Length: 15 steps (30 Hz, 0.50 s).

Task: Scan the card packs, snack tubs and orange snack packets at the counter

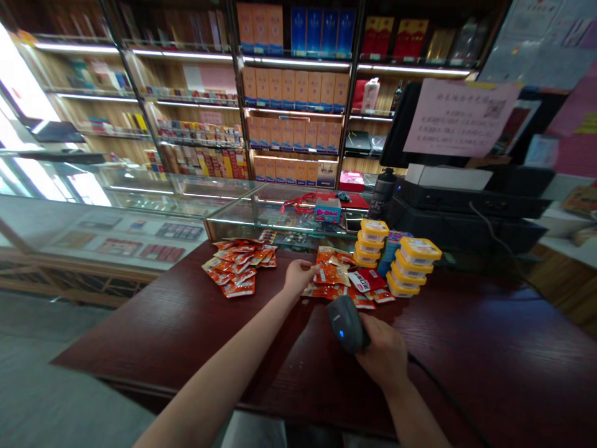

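Note:
My left hand (297, 278) is closed in a pinch at the edge of an orange snack packet (332, 274), one of a loose group on the dark wooden counter. In my right hand (385, 350) is a black barcode scanner (345, 323) with a blue light, its head tilted toward these packets. A red-and-white packet (367, 280) lies among them. To the left spreads a separate pile of orange packets (240, 261). Behind and right of the packets stand two stacks of yellow-lidded tubs (372, 239), with blue items partly hidden between them.
A glass display case (261, 208) borders the counter's far side, with a small blue-and-pink box (328, 210) on it. At right stand a monitor (398, 124) with a pink notice and a black bottle (383, 194). The scanner's cable (443, 389) trails across the counter.

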Tool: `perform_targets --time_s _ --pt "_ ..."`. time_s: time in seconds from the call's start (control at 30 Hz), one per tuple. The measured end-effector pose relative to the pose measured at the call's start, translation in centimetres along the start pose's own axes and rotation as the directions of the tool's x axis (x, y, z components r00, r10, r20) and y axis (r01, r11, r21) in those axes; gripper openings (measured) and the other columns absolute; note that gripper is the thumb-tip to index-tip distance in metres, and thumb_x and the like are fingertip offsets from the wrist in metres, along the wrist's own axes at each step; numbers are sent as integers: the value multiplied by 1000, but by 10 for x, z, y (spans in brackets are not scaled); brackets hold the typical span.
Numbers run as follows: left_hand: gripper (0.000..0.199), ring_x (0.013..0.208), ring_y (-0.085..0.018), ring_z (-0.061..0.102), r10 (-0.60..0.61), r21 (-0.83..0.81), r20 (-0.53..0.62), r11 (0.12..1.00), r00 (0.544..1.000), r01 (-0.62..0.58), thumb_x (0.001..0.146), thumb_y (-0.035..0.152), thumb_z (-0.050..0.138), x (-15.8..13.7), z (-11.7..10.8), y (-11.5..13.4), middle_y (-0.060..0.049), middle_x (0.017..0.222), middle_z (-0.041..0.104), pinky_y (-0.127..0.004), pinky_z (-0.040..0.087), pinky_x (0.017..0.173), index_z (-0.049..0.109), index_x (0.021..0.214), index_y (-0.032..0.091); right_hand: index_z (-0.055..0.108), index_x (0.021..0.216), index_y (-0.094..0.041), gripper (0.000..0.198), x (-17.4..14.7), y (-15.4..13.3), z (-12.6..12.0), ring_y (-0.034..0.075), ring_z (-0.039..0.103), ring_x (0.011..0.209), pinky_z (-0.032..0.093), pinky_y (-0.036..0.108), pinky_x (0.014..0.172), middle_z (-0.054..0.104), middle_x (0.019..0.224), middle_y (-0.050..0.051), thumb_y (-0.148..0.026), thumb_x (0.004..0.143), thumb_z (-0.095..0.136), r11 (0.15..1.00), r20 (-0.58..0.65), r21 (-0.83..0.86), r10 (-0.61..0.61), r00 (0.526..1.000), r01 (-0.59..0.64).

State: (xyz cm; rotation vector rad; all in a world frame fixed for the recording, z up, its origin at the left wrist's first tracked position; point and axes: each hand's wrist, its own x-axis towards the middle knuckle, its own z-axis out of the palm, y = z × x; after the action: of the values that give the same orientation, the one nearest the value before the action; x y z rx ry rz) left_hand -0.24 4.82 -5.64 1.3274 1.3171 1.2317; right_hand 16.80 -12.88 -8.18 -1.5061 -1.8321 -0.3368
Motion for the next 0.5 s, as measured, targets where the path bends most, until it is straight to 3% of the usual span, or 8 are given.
perform_targets --time_s 0.07,0.13,0.2,0.37,0.5 --pt "29 70 -17 65 105 63 114 992 988 -113 59 20 78 -1 1 -2 -4 75 70 -25 50 63 66 84 12 63 95 -17 24 0 -1 -1 21 64 75 43 30 68 70 85 7 -17 74 51 1000 7 3 6 1000 -6" --pt "34 77 -19 66 185 141 262 964 947 -227 57 15 77 -5 -1 -4 -3 83 72 -28 52 72 68 90 13 63 95 -17 24 1 -1 -2 22 65 75 43 30 68 70 84 7 -18 75 51 1000 15 1 14 1000 -14" --pt "37 87 -21 66 255 255 328 903 910 -345 57 14 76 -11 -3 -5 -2 92 72 -32 51 82 70 94 17 63 96 -17 25 1 -1 -3 22 65 75 43 30 68 71 85 7 -18 74 51 1000 22 1 21 1000 -21" --pt "42 123 -28 52 336 433 276 793 901 -429 66 19 74 -21 -4 -8 -12 126 61 -40 39 104 69 107 18 63 98 -17 26 2 -1 -3 21 65 74 43 29 67 71 86 8 -19 74 52 1000 30 9 14 999 -14" --pt "52 125 -27 49 349 443 274 781 896 -440 69 22 73 -21 -5 -10 -16 127 58 -41 37 107 63 120 14 64 97 -17 25 2 -2 -4 21 65 72 44 29 65 72 87 8 -19 74 53 1000 37 -18 8 999 -7"
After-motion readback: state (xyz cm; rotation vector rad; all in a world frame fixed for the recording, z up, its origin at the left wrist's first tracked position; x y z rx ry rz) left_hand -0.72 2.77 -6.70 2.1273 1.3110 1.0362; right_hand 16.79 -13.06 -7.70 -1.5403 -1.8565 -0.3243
